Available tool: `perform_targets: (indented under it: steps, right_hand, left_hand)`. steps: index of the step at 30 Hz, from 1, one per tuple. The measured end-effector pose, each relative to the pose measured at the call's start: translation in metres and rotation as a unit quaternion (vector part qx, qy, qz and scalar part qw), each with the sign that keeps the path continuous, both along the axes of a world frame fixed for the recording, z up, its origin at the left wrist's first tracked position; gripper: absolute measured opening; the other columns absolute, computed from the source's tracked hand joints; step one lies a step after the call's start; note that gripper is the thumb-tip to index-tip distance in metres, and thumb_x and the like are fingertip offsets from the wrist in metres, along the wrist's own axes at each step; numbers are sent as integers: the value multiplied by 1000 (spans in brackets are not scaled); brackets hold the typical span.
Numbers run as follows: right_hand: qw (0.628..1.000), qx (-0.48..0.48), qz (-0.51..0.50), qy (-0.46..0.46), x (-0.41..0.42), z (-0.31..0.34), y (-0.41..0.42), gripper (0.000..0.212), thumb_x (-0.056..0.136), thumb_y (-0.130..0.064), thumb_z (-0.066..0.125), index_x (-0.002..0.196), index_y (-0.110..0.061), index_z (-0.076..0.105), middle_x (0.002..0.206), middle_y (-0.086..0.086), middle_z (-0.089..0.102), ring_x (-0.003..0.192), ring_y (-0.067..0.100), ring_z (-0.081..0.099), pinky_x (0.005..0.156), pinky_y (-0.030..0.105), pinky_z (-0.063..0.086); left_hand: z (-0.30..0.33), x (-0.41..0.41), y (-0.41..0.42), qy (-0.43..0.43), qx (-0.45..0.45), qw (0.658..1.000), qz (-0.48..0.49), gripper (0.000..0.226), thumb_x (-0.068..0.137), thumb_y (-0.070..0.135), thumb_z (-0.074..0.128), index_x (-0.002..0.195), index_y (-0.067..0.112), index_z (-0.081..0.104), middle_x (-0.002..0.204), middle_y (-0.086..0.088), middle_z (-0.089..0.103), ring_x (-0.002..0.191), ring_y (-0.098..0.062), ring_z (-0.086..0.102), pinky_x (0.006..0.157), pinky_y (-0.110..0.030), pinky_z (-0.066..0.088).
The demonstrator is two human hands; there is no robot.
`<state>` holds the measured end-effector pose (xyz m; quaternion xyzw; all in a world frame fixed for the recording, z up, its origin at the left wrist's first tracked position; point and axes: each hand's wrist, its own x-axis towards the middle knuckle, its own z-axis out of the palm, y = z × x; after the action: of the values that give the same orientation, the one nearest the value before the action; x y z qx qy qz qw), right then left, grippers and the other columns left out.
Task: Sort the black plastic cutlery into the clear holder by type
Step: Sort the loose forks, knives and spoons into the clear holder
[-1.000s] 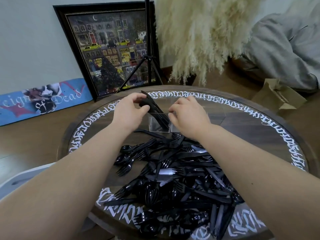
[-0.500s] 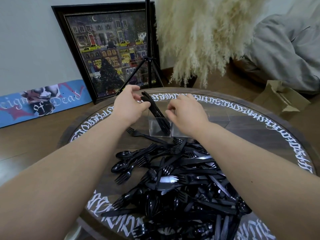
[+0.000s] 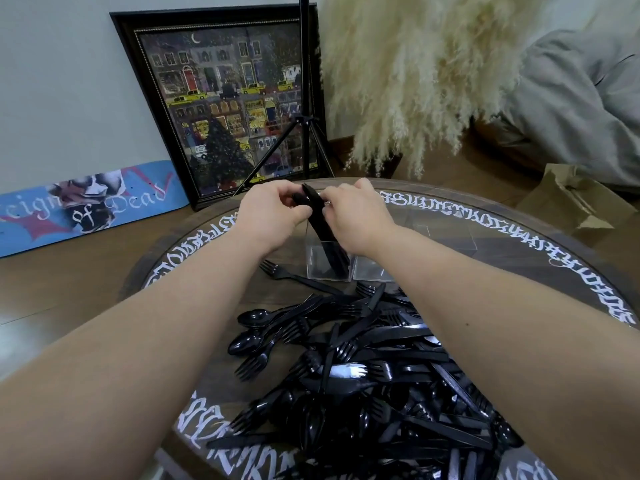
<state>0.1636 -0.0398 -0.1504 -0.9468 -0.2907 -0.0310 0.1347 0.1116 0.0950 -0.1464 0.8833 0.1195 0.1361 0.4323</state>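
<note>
The blue skateboard deck (image 3: 86, 206) reads "eign of Dead"; the table rim (image 3: 519, 233) lettering is illegible.

Round dark wooden counter (image 3: 540, 258) rimmed with white gothic lettering. Behind it, leaning against the pale wall: black-framed painting of a snowy city street with yellow taxis (image 3: 228, 109), and beside it on the wooden floor, blue skateboard deck with white script (image 3: 86, 206). Black tripod stand (image 3: 304, 98) before the painting. Cream pampas plumes (image 3: 415, 74); grey fabric heap (image 3: 585, 98); brown cardboard box (image 3: 571, 199) at right.
</note>
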Motion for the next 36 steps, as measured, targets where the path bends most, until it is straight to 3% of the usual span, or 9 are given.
perform_targets:
  steps: [4, 7, 9, 13, 20, 24, 30, 36]
  right_hand:
    - [995, 94, -13, 30, 3, 1, -2, 20, 97, -30, 47, 109, -22, 61, 105, -2, 61, 110, 25, 39, 95, 43, 38]
    - [989, 137, -16, 50, 7, 4, -5, 13, 95, -28, 51, 100, -23, 61, 86, -10, 54, 105, 22, 39, 93, 40, 39]
    - [988, 146, -19, 55, 8, 5, -6, 10, 94, -28, 52, 95, -23, 61, 76, -14, 50, 103, 21, 39, 91, 38, 40]
    - [991, 118, -25, 59, 7, 1, -4, 12, 94, -33, 52, 84, -27, 56, 83, -4, 61, 107, 21, 40, 88, 36, 41]
    - [995, 97, -21, 32, 7, 0, -2, 17, 94, -32, 55, 93, -22, 68, 92, 1, 68, 100, 23, 53, 83, 37, 47]
    - [993, 112, -26, 37, 7, 2, 0, 13, 91, -27, 59, 95, -23, 71, 93, -1, 70, 93, 23, 60, 82, 36, 50]
    - [997, 77, -12, -3, 2, -3, -2, 28, 96, -26, 45, 114, -18, 65, 99, 6, 68, 106, 27, 49, 80, 34, 42]
    - [998, 51, 26, -13, -2, -7, -1, 23, 97, -32, 42, 107, -23, 61, 84, -1, 60, 101, 25, 42, 82, 39, 45]
  left_hand:
    - [0, 4, 0, -6, -40, 999, 6, 19, 80, 9, 72, 84, 24, 61, 85, 1, 67, 78, -10, 59, 74, -21, 44]
    - [1, 6, 2, 0, -56, 998, -3, 24, 80, 8, 71, 76, 27, 57, 86, -1, 68, 73, -10, 57, 67, -20, 41]
    - [2, 7, 3, -1, -63, 998, -2, 24, 79, 7, 71, 76, 27, 58, 87, -3, 68, 76, -11, 59, 70, -21, 44]
    - [-1, 10, 5, 10, -91, 996, -3, 19, 79, 6, 71, 86, 23, 66, 89, -1, 70, 77, -12, 60, 74, -27, 47]
    - [-6, 11, 3, 0, -91, 996, -3, 20, 80, 8, 71, 80, 28, 66, 78, 8, 66, 69, -6, 57, 70, -24, 44]
    - [-5, 12, 2, 2, -70, 998, -4, 12, 82, 12, 71, 91, 19, 70, 82, 3, 66, 78, -11, 58, 81, -29, 48]
    - [-9, 13, -2, 12, -59, 998, -7, 14, 84, 12, 66, 95, 20, 69, 90, -3, 70, 86, -18, 62, 89, -37, 49]
    - [-11, 14, -1, -7, -52, 999, -13, 15, 88, 9, 58, 95, 15, 70, 72, 6, 60, 61, -8, 47, 69, -28, 39]
